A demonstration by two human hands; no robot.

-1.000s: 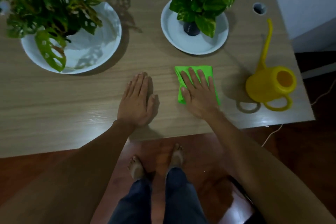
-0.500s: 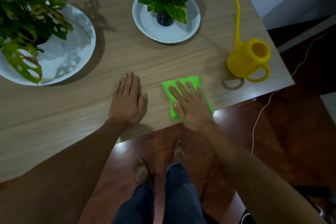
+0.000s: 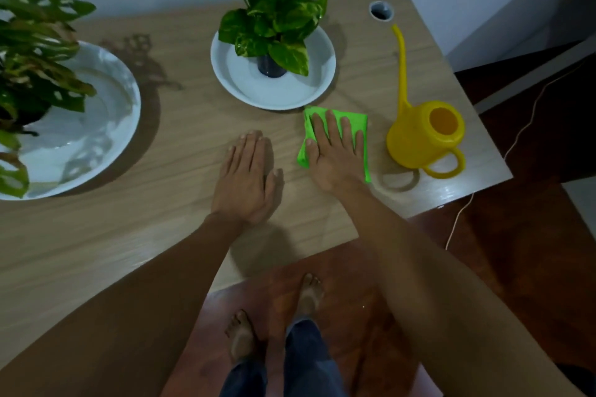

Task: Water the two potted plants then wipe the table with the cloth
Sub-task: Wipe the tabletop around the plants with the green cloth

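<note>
A folded bright green cloth (image 3: pixel 359 121) lies on the wooden table (image 3: pixel 161 187), pressed flat under my right hand (image 3: pixel 335 151), whose fingers are spread over it. My left hand (image 3: pixel 246 184) rests palm down on the bare wood beside it, holding nothing. A small potted plant (image 3: pixel 274 10) in a dark pot stands in a white dish (image 3: pixel 309 87) just beyond the cloth. At the far left a larger plant (image 3: pixel 29 51) with holed leaves sits in a wide white dish (image 3: pixel 103 126). A yellow watering can (image 3: pixel 422 135) stands right of the cloth.
The table's front edge runs diagonally close to my arms, and its right corner lies just past the watering can. A round cable hole (image 3: pixel 381 11) sits at the back right. A thin cord (image 3: pixel 477 190) hangs beside the table. My bare feet stand on reddish floor (image 3: pixel 338 267).
My right hand has slid the cloth away from the front edge toward the small plant's dish. My left hand stayed flat on the table. The view has shifted.
</note>
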